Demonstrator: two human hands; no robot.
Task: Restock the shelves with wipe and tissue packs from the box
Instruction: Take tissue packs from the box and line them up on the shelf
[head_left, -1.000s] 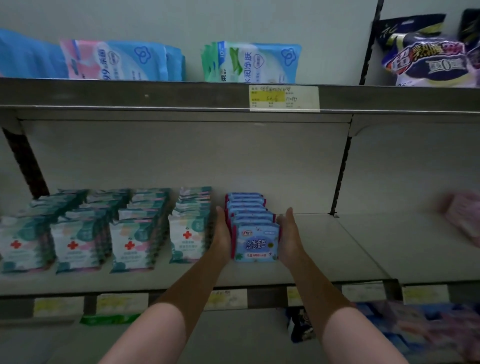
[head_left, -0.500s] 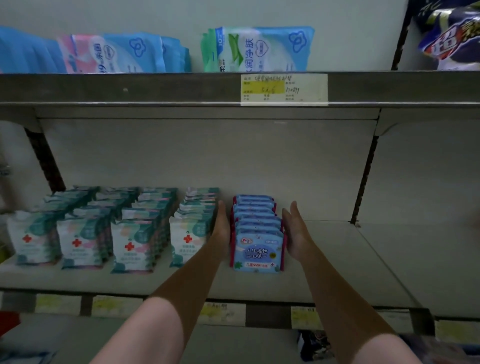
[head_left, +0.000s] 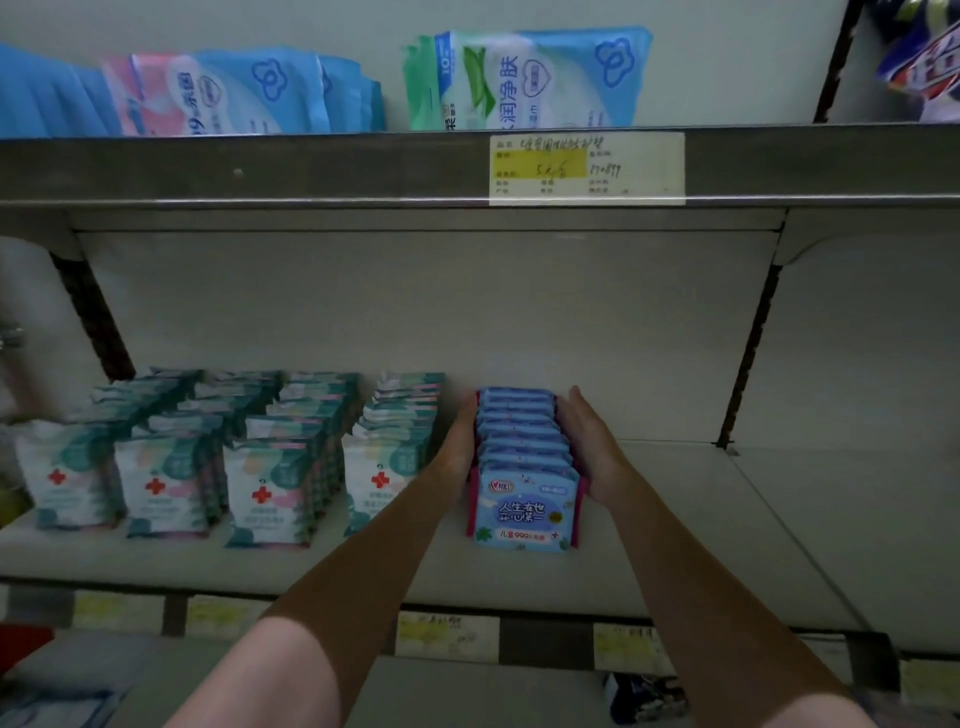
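Shelving fills the view: the middle shelf (head_left: 675, 525) runs across the centre, with the upper shelf (head_left: 311, 166) at twelve o'clock carrying large blue wipe bags (head_left: 524, 78). At nine o'clock on the middle shelf stand four rows of white-and-teal red-cross packs (head_left: 270, 483). Just right of them, dead centre, sits the row of blue tissue packs (head_left: 524, 467), upright and filed front to back. To do this step well, squeeze the row evenly from both sides, slide it back square to the shelf edge and parallel to the neighbouring row, and let go only once no pack leans. The left hand (head_left: 460, 441) lies flat against the row's nine o'clock side, the right hand (head_left: 589, 441) against its three o'clock side, fingers straight and pointing inward, palms pressing rather than curling. Whether the thumbs hook over the tops is hard to tell.
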